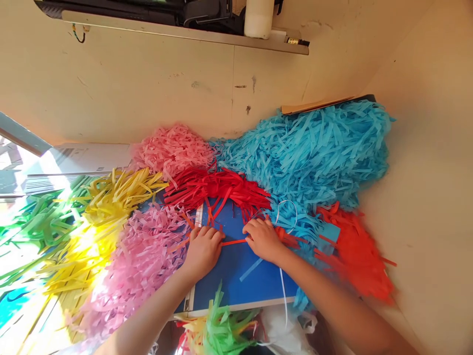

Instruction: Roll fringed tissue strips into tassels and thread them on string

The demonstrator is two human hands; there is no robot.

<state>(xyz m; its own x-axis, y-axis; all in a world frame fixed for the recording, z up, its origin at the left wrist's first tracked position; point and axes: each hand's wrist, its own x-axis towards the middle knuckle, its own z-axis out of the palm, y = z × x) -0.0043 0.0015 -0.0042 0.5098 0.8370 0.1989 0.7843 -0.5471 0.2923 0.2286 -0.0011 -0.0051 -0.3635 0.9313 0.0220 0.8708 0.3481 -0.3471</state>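
Note:
An orange-red paper strip runs straight between my two hands, just over the blue tabletop. My left hand is closed on its left end, fingers curled down. Closed on the other side is my right hand, its thumb and fingers pinching the strip. More orange paper ends stick out around both hands. Behind them lies a bundle of red paper strips. White string loops up beside my right hand and hangs past the table's front edge. A loose light-blue strip lies below that hand.
Fringed paper heaps surround the spot: light blue, salmon pink, orange, lilac, yellow and green. A green-yellow tuft sits at the front edge. A wall shelf hangs above.

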